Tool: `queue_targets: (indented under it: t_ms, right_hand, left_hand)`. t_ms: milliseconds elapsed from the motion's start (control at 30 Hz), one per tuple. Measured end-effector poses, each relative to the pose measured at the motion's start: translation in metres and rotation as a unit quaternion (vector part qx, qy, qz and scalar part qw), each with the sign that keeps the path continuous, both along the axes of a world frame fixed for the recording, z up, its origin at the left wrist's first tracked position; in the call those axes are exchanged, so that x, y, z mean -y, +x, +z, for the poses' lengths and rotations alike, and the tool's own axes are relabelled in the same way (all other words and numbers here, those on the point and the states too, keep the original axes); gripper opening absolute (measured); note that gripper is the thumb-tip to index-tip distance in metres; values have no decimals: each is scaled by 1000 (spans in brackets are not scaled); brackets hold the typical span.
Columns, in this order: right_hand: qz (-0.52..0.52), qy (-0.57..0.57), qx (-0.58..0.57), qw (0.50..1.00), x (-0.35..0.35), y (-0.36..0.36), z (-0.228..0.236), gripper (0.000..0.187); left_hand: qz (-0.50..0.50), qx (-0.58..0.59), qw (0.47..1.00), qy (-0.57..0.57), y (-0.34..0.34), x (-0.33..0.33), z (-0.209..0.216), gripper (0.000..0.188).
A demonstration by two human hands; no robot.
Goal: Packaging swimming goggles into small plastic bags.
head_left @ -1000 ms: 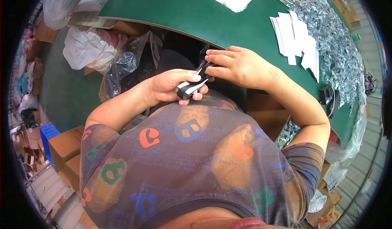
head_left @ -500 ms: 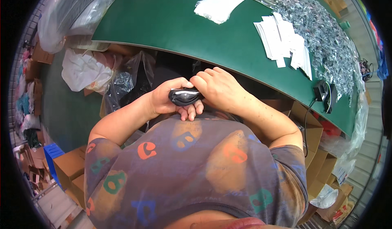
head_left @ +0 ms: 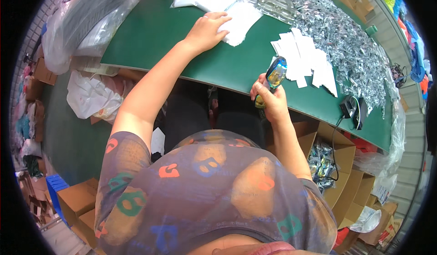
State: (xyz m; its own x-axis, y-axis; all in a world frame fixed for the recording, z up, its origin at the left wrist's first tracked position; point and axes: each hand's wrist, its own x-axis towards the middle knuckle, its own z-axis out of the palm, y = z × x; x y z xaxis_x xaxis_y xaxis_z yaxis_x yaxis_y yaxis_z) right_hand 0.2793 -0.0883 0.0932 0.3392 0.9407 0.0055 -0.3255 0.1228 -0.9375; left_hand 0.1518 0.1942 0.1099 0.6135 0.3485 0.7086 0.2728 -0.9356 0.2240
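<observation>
**Right hand [head_left: 273, 101] grips mirror-lens goggles [head_left: 276, 73]; left hand [head_left: 205, 32] spread at white sheets [head_left: 241, 25]**

Nearest me: open carton [head_left: 347, 161] at the person's right side, below the bench [head_left: 145, 45]. Film-wrapped pieces [head_left: 321, 166] inside with coloured glints; can't make out what each one is. Parked beside the seat, presumably so it's an easy drop from the right arm.

Next out: goggles, up at the bench's front edge. Right fingers are closed round the middle, thumb across it. One lens stands above the fist, the other shows below it. Looks like a bridge hold, likely to keep skin off most of the mirror coating. Right forearm is close to the body, so that hand reads as the holding one.

To the right, a black corded device [head_left: 348, 107] sits near the edge, cable [head_left: 333, 141] hanging over the front. Probably put there to leave the middle of the bench free for the hands.

Further in: left arm extended over the bench. Left fingers parted, tips at the near-left edge of the white sheets. Can't tell if anything is pinched. White cards [head_left: 314, 61] lie fanned beyond the goggles; the fan leaves many edges exposed, handy for singles I'd guess.

Far side: big heap of clear plastic pieces [head_left: 337, 32] along the right of the bench, pushed outward, maybe to save elbow room. Green cylinder [head_left: 371, 30] behind it.
</observation>
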Motion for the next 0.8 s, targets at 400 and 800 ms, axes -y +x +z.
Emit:
queue_targets:
  t_ms: [400,800]
  right_hand:
    - [25,-29,58,998,5,3,-3,25]
    - [55,-45,151,986,9,7,-14,22]
  left_hand:
    - [-30,-63,994,-84,10,-18,-2,13]
    - [-46,-56,990,-121,27,-27,22,22]
